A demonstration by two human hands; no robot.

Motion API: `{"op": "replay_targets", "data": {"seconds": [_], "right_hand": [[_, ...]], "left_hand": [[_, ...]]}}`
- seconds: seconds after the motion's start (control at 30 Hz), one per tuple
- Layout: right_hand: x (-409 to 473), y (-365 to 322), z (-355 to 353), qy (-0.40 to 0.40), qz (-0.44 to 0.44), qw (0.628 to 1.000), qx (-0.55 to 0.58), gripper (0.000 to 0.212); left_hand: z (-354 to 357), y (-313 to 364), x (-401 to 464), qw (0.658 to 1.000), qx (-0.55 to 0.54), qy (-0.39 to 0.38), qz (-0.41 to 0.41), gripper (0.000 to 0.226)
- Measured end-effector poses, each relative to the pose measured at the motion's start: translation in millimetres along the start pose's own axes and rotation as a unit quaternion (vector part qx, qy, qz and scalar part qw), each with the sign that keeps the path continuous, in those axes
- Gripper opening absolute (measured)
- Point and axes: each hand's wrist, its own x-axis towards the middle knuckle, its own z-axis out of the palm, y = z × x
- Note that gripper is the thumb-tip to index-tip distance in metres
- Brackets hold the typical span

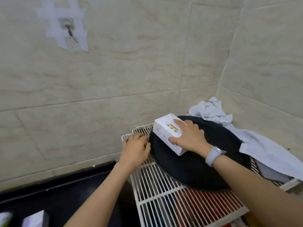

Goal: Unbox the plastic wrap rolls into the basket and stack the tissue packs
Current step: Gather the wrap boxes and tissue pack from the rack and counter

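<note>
Right hand (pixel 190 136) grips tissue pack (pixel 167 130) (on black tray (pixel 205 169)).

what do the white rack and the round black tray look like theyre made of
White rack: looks like metal wire with a white coating, thin parallel bars with gaps. Round black tray: matte, smooth, thin raised rim; plastic or coated metal, cannot tell which.

White tissue pack (pixel 165 131) with green lettering, flat and angled on what seems a round black tray (pixel 196 164).
</note>
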Motion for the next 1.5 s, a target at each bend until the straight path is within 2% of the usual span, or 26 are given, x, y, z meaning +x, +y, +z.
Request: {"op": "replay_targets", "data": {"seconds": [0.1,0.2,0.33,0.43,0.57,0.7,0.87,0.97,1.07,1.13,1.27,1.33,1.43,1.5], "right_hand": [[-16,-56,6,0.009,-0.065,0.996,0.052,0.078],[-35,-126,23,-0.017,-0.113,0.987,0.111,0.079],[-67,-220,79,-0.091,-0.140,0.976,0.142,0.079],[-95,-273,145,-0.177,-0.103,0.971,0.124,0.077],[-133,-293,238,-0.228,-0.017,0.973,0.025,0.080],[-166,-298,309,-0.186,0.030,0.981,-0.044,0.079],[-174,-300,344,-0.146,-0.011,0.985,-0.094,0.078],[-170,-306,343,-0.135,-0.069,0.979,-0.136,0.069],[-178,-323,337,-0.086,-0.190,0.977,-0.053,0.052],[-196,-340,339,-0.102,-0.232,0.967,0.013,0.050],[-230,-353,358,-0.195,-0.179,0.964,-0.026,0.070],[-234,-349,363,-0.202,-0.165,0.965,-0.030,0.077],[-232,-340,359,-0.210,-0.152,0.965,0.046,0.074],[-237,-332,355,-0.218,-0.152,0.956,0.123,0.070]], "left_hand": [[-31,-38,-30,0.996,-0.039,0.074,-0.039,0.036],[-56,-89,-75,0.986,-0.064,0.117,-0.104,0.033],[-68,-164,-155,0.968,-0.076,0.128,-0.202,0.031],[-63,-223,-215,0.950,-0.088,0.112,-0.279,0.029],[-51,-277,-279,0.928,-0.100,0.083,-0.350,0.026],[-42,-320,-327,0.905,-0.060,0.068,-0.416,0.030],[-35,-352,-356,0.888,-0.027,0.044,-0.458,0.047],[-30,-367,-362,0.877,-0.031,0.008,-0.479,0.063],[-23,-381,-363,0.860,-0.052,-0.028,-0.507,0.083],[-16,-384,-364,0.848,-0.054,-0.057,-0.524,0.094],[-9,-384,-368,0.840,-0.038,-0.057,-0.538,0.097],[-11,-385,-369,0.833,-0.052,-0.054,-0.547,0.094],[-17,-381,-375,0.819,-0.096,-0.052,-0.563,0.092],[-20,-369,-388,0.811,-0.138,-0.020,-0.568,0.091]]}}
